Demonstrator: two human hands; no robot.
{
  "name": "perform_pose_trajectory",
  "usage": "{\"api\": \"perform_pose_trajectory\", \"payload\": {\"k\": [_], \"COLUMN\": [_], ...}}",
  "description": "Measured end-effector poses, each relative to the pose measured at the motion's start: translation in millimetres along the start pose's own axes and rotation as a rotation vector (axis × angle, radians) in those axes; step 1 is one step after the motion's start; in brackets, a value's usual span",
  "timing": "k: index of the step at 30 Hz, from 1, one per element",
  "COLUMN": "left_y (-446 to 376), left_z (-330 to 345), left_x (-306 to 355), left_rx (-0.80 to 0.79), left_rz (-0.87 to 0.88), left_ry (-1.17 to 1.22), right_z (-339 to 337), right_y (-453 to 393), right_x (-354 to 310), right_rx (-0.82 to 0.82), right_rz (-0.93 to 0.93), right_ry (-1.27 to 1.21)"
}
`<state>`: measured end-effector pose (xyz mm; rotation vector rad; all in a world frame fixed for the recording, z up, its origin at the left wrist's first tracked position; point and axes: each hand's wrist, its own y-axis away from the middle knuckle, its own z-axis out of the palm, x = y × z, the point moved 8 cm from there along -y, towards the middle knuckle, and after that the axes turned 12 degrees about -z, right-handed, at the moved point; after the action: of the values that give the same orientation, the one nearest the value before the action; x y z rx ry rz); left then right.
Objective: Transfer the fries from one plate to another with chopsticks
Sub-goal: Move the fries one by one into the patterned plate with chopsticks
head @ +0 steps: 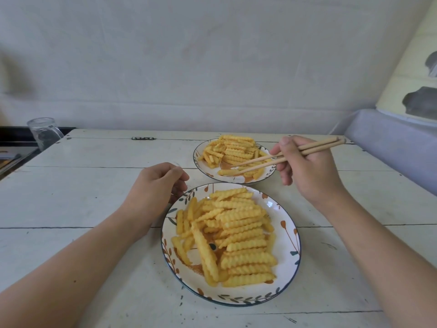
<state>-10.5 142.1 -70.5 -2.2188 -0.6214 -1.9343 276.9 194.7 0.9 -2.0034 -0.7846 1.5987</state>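
A near plate [287, 235] with a leaf pattern holds a big pile of crinkle-cut fries [236, 235]. Behind it, a far plate [201, 165] carries a second pile of fries [233, 149]. My right hand [305, 166] grips a pair of wooden chopsticks [314, 146]. Their tips reach down over the far plate and lie at a single fry [225, 172] near its front rim. My left hand [156, 192] rests on the table with loosely curled fingers, touching the near plate's upper left rim.
A white plank table [94, 185] carries both plates. A clear glass jar [45, 132] stands at the far left edge, beside a dark counter [14, 147]. A lilac cloth-covered surface [390, 147] rises at the right. A pale wall closes the back.
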Motion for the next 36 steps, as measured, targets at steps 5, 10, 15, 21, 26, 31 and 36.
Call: {"api": "perform_pose_trajectory", "payload": {"k": [5, 10, 15, 21, 26, 31, 36], "left_y": [1, 1, 1, 1, 1, 2, 2], "left_z": [0, 0, 0, 0, 0, 1, 0], "left_x": [1, 1, 0, 0, 1, 2, 2], "left_rx": [0.005, 0.002, 0.005, 0.007, 0.009, 0.007, 0.008], "left_rz": [0.005, 0.002, -0.002, -0.001, 0.003, 0.008, 0.006], "left_ry": [-0.011, -0.016, -0.016, -0.015, -0.015, -0.023, -0.018], "right_z": [-1, -32, -31, -41, -71, -38, -5], "right_y": [-3, -11, -7, -10, -8, -3, -3], "right_x": [11, -17, -32, -33, -5, 13, 11], "right_rx": [0.062, 0.262, 0.114, 0.163, 0.47, 0.273, 0.129], "right_rz": [0.069, 0.082, 0.058, 0.071, 0.075, 0.01, -0.072], "right_ry": [-0.075, -0.386, -0.365, -0.435, -0.147, -0.016, 0.074]}}
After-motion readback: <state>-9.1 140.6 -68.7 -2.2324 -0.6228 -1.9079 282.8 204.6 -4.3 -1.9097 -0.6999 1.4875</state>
